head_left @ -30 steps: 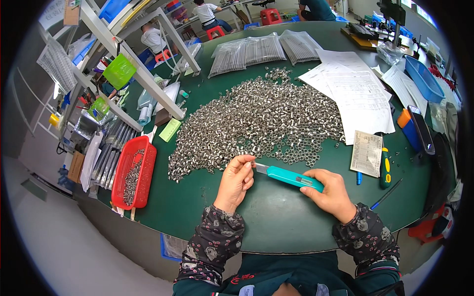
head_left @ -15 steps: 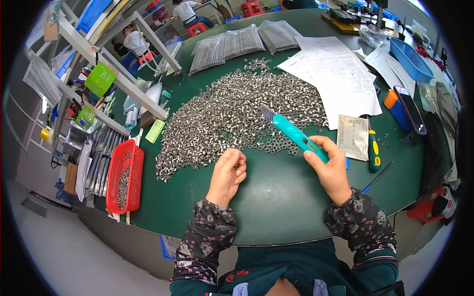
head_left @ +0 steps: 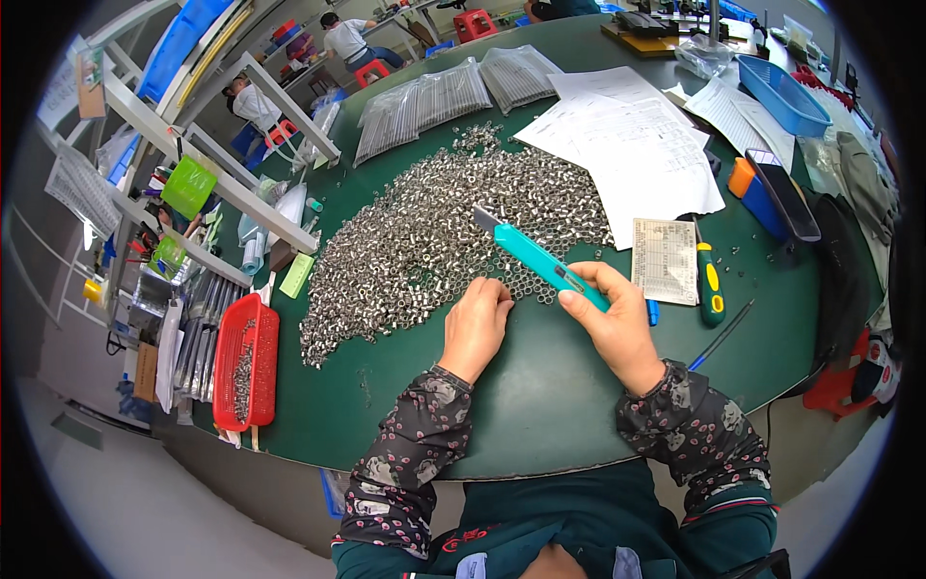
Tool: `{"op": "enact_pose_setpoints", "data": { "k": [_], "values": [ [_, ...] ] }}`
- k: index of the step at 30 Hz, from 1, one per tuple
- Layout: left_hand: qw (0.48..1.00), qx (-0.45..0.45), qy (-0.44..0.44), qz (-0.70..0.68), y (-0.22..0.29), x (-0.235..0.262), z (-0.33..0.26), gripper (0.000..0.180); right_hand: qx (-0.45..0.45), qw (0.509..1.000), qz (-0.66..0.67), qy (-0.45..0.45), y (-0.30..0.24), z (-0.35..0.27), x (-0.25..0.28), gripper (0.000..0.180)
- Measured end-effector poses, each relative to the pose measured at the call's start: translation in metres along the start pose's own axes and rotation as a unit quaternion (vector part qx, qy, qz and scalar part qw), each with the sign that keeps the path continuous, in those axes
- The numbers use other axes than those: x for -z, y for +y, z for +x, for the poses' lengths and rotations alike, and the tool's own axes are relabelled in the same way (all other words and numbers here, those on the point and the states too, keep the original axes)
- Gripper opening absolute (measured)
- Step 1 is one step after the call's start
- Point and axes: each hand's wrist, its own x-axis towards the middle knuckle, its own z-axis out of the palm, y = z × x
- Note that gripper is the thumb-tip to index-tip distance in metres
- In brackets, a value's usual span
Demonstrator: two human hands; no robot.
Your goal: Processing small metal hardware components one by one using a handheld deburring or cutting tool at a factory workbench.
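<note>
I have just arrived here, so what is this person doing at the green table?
The person's right hand holds a teal utility knife, blade out and pointing over a pile of small metal rings. The left hand is curled at the near edge of the pile; whether it holds a ring cannot be seen. A red basket with small metal parts stands to the left, and white papers lie at the right.

A green-and-yellow screwdriver [head_left: 711,287] lies beside a printed card [head_left: 666,261] on the counter [head_left: 550,396]; farther right are a smartphone [head_left: 786,200] and blue basket [head_left: 786,101].
</note>
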Motion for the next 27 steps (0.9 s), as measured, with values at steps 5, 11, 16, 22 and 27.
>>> {"op": "enact_pose_setpoints", "data": {
  "k": [5, 11, 16, 22, 27],
  "values": [
    [0.998, 0.036, 0.013, -0.056, -0.003, 0.0, -0.001, 0.01, -0.004, 1.0, -0.009, -0.007, 0.0, 0.0, 0.0, 0.025],
    [0.999, -0.027, 0.0, -0.03, -0.01, -0.001, 0.0, 0.009, -0.007, 1.0, -0.012, -0.016, 0.002, 0.0, -0.003, 0.025],
    [0.727, 0.23, -0.096, -0.639, -0.023, 0.026, -0.007, 0.005, -0.01, 0.999, -0.016, -0.034, 0.006, -0.001, -0.004, 0.024],
    [0.595, 0.234, -0.026, -0.769, -0.045, 0.041, -0.033, 0.005, -0.016, 0.99, -0.079, -0.113, 0.004, -0.006, -0.008, 0.024],
    [0.576, 0.233, -0.01, -0.783, -0.06, 0.036, -0.04, 0.011, -0.05, 0.978, -0.092, -0.181, 0.007, -0.006, -0.011, 0.026]
  ]
}}
